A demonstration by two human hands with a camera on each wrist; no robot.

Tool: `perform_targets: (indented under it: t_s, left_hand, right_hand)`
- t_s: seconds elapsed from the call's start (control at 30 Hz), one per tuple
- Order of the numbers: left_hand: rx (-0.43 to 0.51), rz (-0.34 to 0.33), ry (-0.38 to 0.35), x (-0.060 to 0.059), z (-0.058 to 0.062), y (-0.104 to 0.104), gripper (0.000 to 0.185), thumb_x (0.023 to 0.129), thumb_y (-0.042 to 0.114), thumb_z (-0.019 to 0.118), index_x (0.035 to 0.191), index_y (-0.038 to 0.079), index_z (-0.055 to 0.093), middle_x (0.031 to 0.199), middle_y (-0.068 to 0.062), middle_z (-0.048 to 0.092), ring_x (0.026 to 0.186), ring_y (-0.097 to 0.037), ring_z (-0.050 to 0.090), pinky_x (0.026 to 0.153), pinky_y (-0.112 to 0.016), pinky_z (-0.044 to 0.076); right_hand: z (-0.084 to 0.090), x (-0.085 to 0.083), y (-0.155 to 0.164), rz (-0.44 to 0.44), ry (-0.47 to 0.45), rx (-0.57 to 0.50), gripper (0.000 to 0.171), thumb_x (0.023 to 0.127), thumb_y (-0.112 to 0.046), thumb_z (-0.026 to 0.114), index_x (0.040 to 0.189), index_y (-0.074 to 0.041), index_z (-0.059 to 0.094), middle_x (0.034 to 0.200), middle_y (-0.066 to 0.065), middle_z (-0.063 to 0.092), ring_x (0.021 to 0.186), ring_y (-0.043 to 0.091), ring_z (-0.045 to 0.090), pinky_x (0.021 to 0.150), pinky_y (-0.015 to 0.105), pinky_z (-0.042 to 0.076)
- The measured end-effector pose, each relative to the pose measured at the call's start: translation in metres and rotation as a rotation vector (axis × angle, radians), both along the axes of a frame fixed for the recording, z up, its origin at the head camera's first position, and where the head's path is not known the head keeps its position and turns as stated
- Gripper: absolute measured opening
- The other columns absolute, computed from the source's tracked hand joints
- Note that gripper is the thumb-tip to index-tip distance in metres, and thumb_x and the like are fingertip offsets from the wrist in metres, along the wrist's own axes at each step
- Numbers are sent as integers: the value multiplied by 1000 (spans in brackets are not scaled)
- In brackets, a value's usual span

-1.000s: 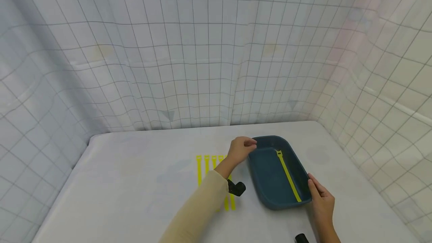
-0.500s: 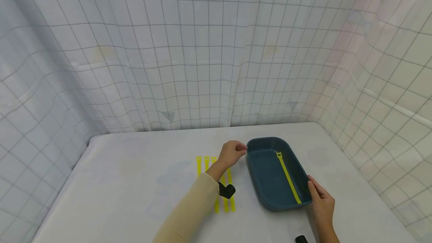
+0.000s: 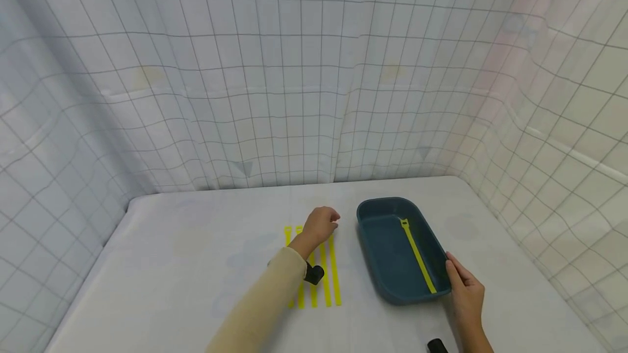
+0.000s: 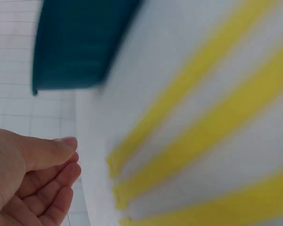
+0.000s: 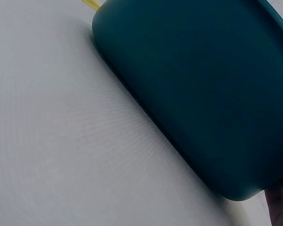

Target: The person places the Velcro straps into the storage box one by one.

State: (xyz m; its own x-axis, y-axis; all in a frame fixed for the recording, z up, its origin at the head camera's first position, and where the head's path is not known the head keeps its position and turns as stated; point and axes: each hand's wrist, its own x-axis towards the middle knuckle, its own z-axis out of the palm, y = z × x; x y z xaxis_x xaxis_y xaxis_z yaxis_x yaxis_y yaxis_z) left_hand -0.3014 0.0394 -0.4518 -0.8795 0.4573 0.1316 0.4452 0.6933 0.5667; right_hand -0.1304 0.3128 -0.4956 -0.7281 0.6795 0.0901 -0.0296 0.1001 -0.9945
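R hand (image 3: 467, 290) pinches teal oblong plastic tray (image 3: 392, 257), prob. steadying it; L hand (image 3: 319, 225) loosely curled, empty, nr long yellow straps (image 3: 335, 271).

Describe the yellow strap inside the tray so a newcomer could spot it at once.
On the white table, find the dark blue tray whose rim the right hand holds. Inside it, one yellow strap lies lengthwise, nearer the tray's right side. It is the only strap in the tray; the other straps lie on the table, left of the tray.
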Motion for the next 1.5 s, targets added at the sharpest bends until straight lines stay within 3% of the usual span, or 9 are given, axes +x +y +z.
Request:
perform_targets:
  t_s: [0.13, 0.53, 0.97, 1.23, 1.37, 1.5]
  left_hand:
    - [-141, -14, 54, -5, -7, -6, 19, 84, 4, 65, 102, 0, 67, 102, -10, 64, 98, -25, 58, 85, -34, 46]
    - [-238, 30, -8, -6, -9, -11, 26, 79, 10, 71, 104, 0, 68, 105, -9, 65, 100, -26, 58, 86, -34, 46]
    - [-277, 7, -3, -13, -10, -8, 24, 76, 4, 72, 100, 0, 70, 101, -10, 67, 97, -22, 60, 82, -33, 48]
    - [-190, -57, -18, -14, -8, -9, 25, 75, -4, 71, 99, -1, 70, 103, -10, 66, 102, -24, 58, 84, -32, 48]
    - [-188, -58, -71, -16, -7, -11, 18, 76, -2, 71, 94, 0, 71, 95, -8, 66, 94, -23, 60, 80, -31, 49]
    - [-202, -71, -71, -16, -8, -13, 12, 79, 3, 70, 91, 2, 71, 89, -6, 65, 87, -22, 60, 76, -30, 49]
  right_hand:
    - [-1, -1, -1, 5, 12, 5, 45, 88, -27, 64, 119, 6, 58, 94, -24, 63, 102, -8, 52, 78, 6, 40]
    - [-2, -1, 1, 13, 45, -5, 43, 88, -22, 64, 118, 7, 57, 98, -19, 64, 100, -9, 53, 78, 6, 40]
    - [-3, 0, 1, 8, 20, -15, 45, 88, -26, 64, 119, 6, 58, 97, -21, 64, 103, -6, 53, 79, 7, 41]
    - [-1, 0, 2, 9, -6, -6, 46, 87, -29, 64, 120, 3, 59, 102, -18, 63, 105, -5, 52, 79, 7, 40]
    - [-1, 0, 1, 12, -12, -2, 46, 88, -29, 63, 120, 3, 58, 109, -11, 62, 105, -5, 52, 80, 7, 40]
    - [-1, 0, 1, 9, -21, 11, 45, 88, -29, 63, 121, 1, 58, 117, -1, 59, 107, -4, 51, 80, 7, 40]
